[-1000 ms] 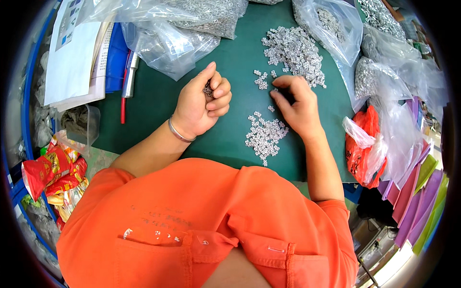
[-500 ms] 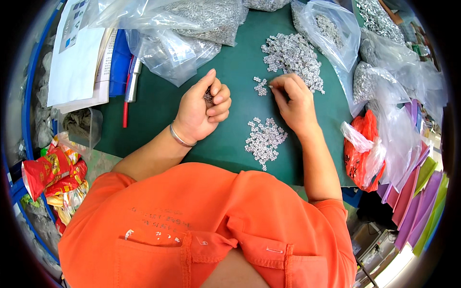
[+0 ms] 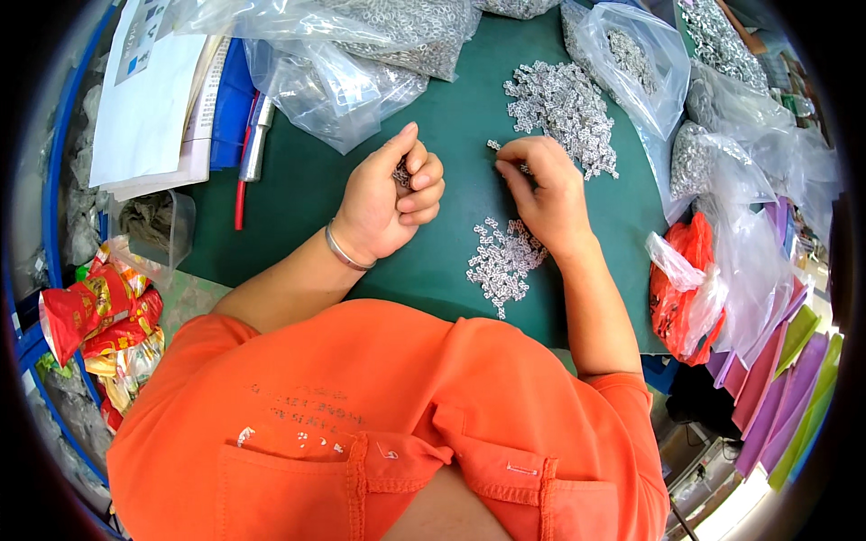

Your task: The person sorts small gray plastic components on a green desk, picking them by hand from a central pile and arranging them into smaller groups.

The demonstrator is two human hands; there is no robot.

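My left hand [image 3: 390, 200] is curled over a green mat [image 3: 451, 135], its fingers closed on a few small silver metal parts [image 3: 402, 171]; a thin bracelet circles the wrist. My right hand [image 3: 539, 191] lies palm down on the mat, fingertips pinching at loose parts beside a large heap of silver parts [image 3: 564, 113]. A smaller heap of the same parts [image 3: 502, 263] lies just below my right wrist. I wear an orange shirt.
Clear plastic bags of silver parts [image 3: 361, 45] crowd the mat's far edge and right side [image 3: 722, 153]. Papers [image 3: 149, 99] and a blue folder lie at the left, with a red pen [image 3: 240, 194]. Red snack packets [image 3: 90, 316] sit lower left; an orange bag [image 3: 681, 288] and coloured sheets at right.
My right hand has moved up the mat from the small heap toward the large heap. My left hand stays closed on its parts, shifted slightly.
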